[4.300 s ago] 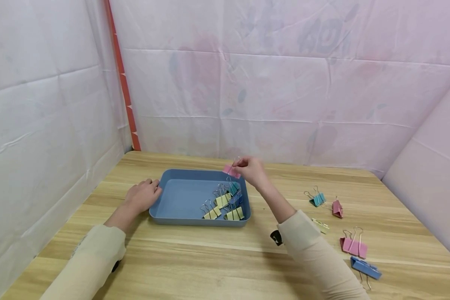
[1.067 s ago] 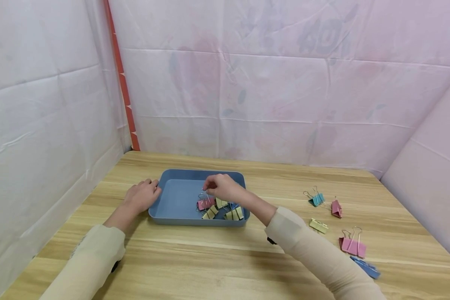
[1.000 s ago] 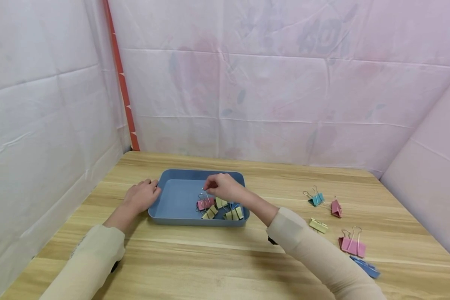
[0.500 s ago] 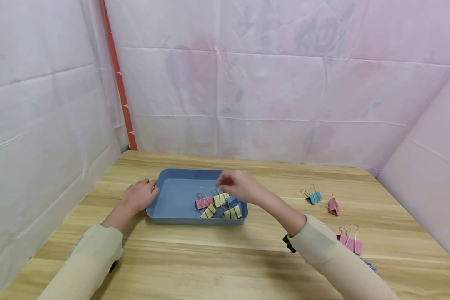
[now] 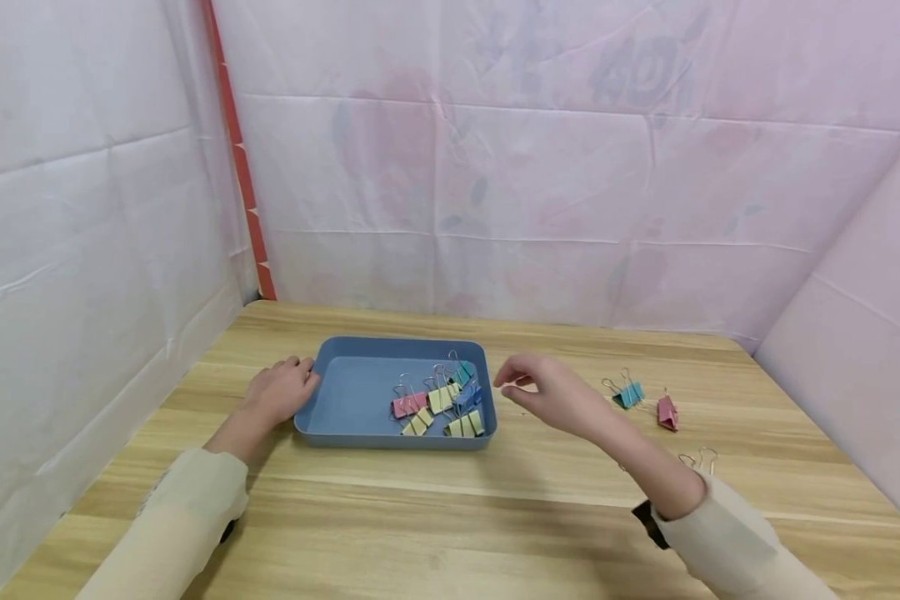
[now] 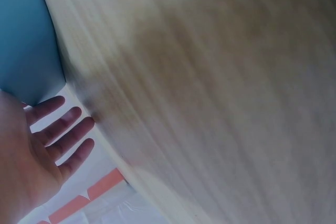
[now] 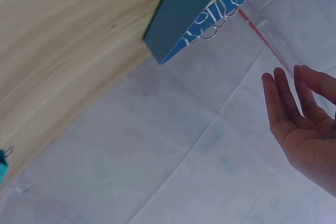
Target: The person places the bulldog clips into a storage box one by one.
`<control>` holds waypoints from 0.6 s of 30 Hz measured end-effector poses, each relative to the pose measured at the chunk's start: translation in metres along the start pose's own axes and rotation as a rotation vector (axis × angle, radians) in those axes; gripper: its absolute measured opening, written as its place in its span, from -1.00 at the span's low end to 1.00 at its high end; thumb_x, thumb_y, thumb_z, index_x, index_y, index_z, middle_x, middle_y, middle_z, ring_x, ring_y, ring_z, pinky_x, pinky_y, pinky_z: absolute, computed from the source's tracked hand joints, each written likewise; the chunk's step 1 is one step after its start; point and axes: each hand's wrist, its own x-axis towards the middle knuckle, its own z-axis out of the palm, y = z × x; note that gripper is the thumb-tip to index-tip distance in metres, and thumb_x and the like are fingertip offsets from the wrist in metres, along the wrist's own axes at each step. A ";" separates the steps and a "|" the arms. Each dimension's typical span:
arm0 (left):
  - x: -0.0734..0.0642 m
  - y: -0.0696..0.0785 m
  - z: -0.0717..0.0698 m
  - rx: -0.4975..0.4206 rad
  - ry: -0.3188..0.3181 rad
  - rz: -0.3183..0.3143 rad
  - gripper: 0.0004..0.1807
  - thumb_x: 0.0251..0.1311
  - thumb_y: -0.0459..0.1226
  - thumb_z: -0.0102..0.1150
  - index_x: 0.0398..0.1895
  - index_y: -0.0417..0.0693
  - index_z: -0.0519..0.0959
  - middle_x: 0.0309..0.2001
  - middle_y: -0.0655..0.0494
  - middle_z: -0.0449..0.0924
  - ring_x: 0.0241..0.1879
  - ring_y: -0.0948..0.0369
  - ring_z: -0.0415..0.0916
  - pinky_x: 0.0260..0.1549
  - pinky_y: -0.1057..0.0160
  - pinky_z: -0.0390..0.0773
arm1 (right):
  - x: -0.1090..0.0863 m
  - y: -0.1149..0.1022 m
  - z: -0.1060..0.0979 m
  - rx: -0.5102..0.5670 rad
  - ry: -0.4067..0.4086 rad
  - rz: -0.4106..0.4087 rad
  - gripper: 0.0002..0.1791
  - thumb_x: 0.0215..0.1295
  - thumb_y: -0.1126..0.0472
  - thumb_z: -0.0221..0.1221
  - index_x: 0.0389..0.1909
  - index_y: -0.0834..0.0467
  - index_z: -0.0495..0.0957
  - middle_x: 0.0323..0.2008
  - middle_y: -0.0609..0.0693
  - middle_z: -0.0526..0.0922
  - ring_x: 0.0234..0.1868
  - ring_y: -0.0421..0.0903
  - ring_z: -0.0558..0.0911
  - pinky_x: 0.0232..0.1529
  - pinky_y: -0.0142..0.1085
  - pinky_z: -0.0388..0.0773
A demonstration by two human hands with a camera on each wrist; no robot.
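In the head view, the left rim of a blue tray (image 5: 360,442) is touched by the left hand (image 5: 277,392), whose fingers are laid over it in a relaxed curve. Just beyond the tray's right edge, the right hand (image 5: 555,395) is held above the wooden table (image 5: 420,517), its grip loose, with a gap seen between thumb and fingers. Inside the tray, toward the right, a pink clip (image 5: 410,406), three yellow clips (image 5: 444,398), a blue clip (image 5: 467,401) and a teal clip (image 5: 462,372) are grouped. Farther right on the table, a second teal clip (image 5: 628,395) and a red clip (image 5: 667,413) are placed.

In the left wrist view, four fingers are shown spread apart beside the tray's corner.

In the right wrist view, the fingers are extended, well apart from the tray, above whose rim wire handles (image 7: 218,17) are seen.
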 end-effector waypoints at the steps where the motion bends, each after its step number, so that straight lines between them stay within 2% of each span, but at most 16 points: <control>1: 0.000 0.000 0.000 0.001 0.000 0.000 -0.46 0.33 -0.16 -0.32 0.19 -0.39 0.33 0.13 -0.33 0.33 0.09 -0.20 0.29 -0.03 -0.15 0.32 | -0.005 0.003 -0.002 -0.005 0.003 0.011 -0.89 0.19 0.41 0.13 -0.30 0.20 0.57 -0.30 -0.04 0.59 -0.19 -0.04 0.59 -0.11 -0.13 0.50; 10: 0.001 0.002 0.000 0.001 -0.007 0.002 -0.46 0.33 -0.16 -0.33 0.19 -0.40 0.32 0.13 -0.35 0.32 0.09 -0.21 0.29 -0.03 -0.14 0.32 | -0.049 0.026 -0.021 -0.085 0.076 0.066 -0.87 0.16 0.44 0.16 -0.30 0.19 0.56 -0.31 -0.04 0.59 -0.20 0.02 0.60 -0.17 -0.11 0.52; 18: 0.000 0.001 0.000 -0.002 -0.005 -0.007 -0.46 0.33 -0.16 -0.34 0.19 -0.39 0.33 0.13 -0.35 0.32 0.09 -0.21 0.29 -0.04 -0.15 0.32 | -0.072 0.056 -0.033 -0.203 0.124 0.103 -0.87 0.08 0.46 0.20 -0.36 0.21 0.57 -0.37 -0.02 0.60 -0.30 0.02 0.60 -0.27 -0.11 0.54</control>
